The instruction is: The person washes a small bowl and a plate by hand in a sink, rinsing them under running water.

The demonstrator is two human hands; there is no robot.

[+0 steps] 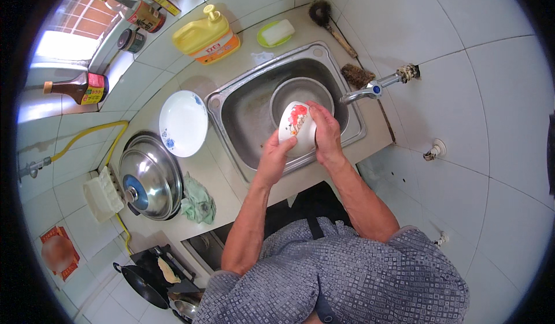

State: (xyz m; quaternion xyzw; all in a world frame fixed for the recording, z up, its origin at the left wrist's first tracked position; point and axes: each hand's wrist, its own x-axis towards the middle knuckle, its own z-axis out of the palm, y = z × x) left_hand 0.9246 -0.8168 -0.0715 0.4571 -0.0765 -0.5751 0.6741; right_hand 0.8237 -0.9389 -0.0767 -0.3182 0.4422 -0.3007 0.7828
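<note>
Both hands hold a white bowl with a red flower print, tilted over the near right part of a stainless steel sink. My left hand grips its left lower side, thumb on the outer wall. The fingers of my right hand are around its right side, partly hidden behind it. Beneath the bowl, a round metal basin stands in the sink. A chrome faucet reaches over the sink's right edge from the wall; no water is seen running from it.
Left of the sink lie a white plate with blue decoration, a lidded metal pot and a green cloth. Behind stand a yellow detergent bottle and soap on a green dish. A brush and brown scrubber lie near the faucet.
</note>
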